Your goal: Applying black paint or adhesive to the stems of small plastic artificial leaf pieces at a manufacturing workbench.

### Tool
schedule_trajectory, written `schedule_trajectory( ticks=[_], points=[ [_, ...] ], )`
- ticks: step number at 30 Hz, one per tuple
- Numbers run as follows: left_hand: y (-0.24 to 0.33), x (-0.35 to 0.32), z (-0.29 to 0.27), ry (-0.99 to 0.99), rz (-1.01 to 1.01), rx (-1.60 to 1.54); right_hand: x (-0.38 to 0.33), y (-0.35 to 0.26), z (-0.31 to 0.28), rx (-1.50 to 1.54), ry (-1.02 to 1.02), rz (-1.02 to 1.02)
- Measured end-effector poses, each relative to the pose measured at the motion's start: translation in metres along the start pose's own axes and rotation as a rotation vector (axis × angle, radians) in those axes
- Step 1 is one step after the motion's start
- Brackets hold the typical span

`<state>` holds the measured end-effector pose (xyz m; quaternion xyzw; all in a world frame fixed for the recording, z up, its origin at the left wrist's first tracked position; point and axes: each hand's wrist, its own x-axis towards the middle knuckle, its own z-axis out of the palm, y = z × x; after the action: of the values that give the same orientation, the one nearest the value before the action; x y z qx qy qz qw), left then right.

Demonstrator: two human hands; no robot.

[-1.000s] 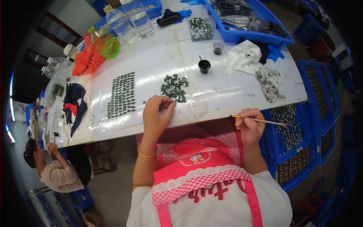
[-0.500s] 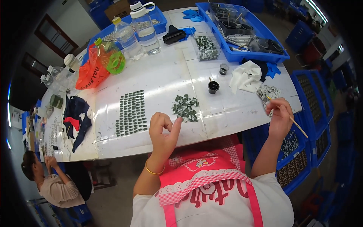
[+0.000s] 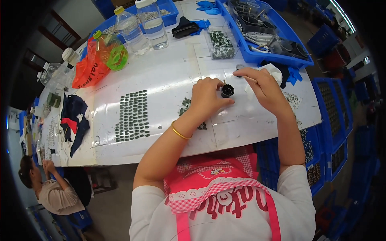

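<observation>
My left hand [image 3: 206, 95] reaches over the table with thumb and fingers apart, on either side of a small black cup [image 3: 227, 90]. The cup holds dark liquid and a thin stick; whether my fingers touch it I cannot tell. My right hand [image 3: 263, 89] is closed on a thin wooden-handled brush [image 3: 250, 78], mostly hidden by the fingers. Just beyond its fingertips stands a small clear cup [image 3: 240, 67], partly covered. A pile of dark green chips [image 3: 185, 106] lies partly under my left forearm. Left of it, similar green pieces [image 3: 132, 116] lie in neat rows.
A clear box of green chips [image 3: 222, 45] and a blue tray with cups [image 3: 257, 56] stand at the back. White cloth [image 3: 274, 73] lies right. Bottles [image 3: 155, 28] and a red bag [image 3: 90, 72] stand back left. Another person [image 3: 60, 188] sits at far left.
My left hand has moved right and forward, from beside the chip pile to the black cup. My right hand has swung left and forward with the brush, away from the pale heap.
</observation>
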<state>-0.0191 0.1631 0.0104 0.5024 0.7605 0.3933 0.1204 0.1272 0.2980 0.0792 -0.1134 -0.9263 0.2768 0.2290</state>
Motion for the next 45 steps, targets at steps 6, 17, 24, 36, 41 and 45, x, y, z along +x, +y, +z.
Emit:
schedule_trajectory(
  ticks=[6, 17, 24, 36, 41, 45],
  points=[
    [-0.006, 0.002, 0.007, 0.056, -0.044, -0.033, 0.027, 0.001, 0.020, 0.014, -0.185, 0.031],
    [-0.020, 0.002, 0.015, 0.116, 0.064, -0.054, 0.039, 0.010, 0.034, -0.069, -0.245, -0.058],
    [-0.018, 0.002, 0.013, 0.089, 0.055, -0.035, 0.038, 0.014, 0.037, -0.060, -0.217, -0.070],
    [-0.016, -0.001, 0.011, 0.113, 0.058, -0.024, 0.025, -0.001, 0.032, -0.076, -0.191, -0.083],
    [-0.015, 0.000, 0.011, 0.106, 0.044, 0.012, 0.023, 0.001, 0.030, -0.091, -0.167, -0.079],
    [-0.011, 0.000, 0.008, 0.073, 0.013, 0.042, 0.022, -0.002, 0.034, -0.024, -0.123, -0.140]
  ],
)
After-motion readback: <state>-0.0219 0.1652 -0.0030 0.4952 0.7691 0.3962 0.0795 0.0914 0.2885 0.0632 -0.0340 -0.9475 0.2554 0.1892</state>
